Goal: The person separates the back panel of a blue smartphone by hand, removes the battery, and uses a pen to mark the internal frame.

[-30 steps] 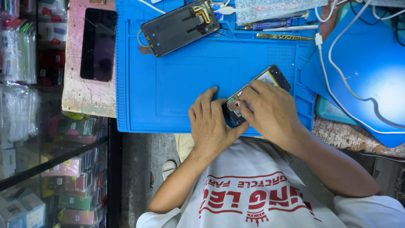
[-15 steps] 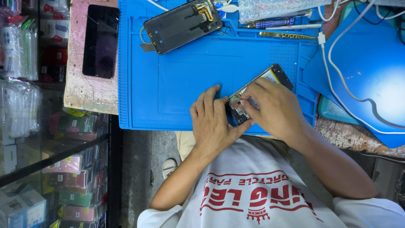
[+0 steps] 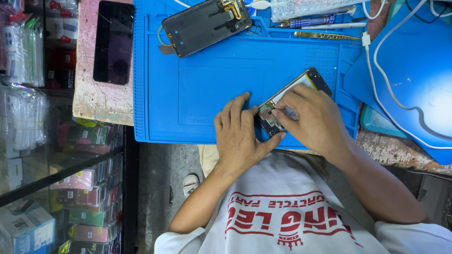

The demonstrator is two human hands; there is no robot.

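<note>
Head view: the left hand (image 3: 240,136) lay mostly flat on the blue mat (image 3: 212,84), fingers loosely spread and gripping nothing, thumb braced against the near end of the opened phone (image 3: 310,79). The right hand (image 3: 315,120) was curled down over the phone's middle, fingertips pinched close at the exposed innards. Judged step: fine work on a part inside the phone body. The next move looked to call for a steady brace and light, precise fingertip pressure. The phone sat under and between both hands, with a second phone frame (image 3: 205,23) and tweezers (image 3: 325,35) well beyond the grip. Whether the pinch held a small part or tool couldn't be made out, and most of the phone was covered.
</note>
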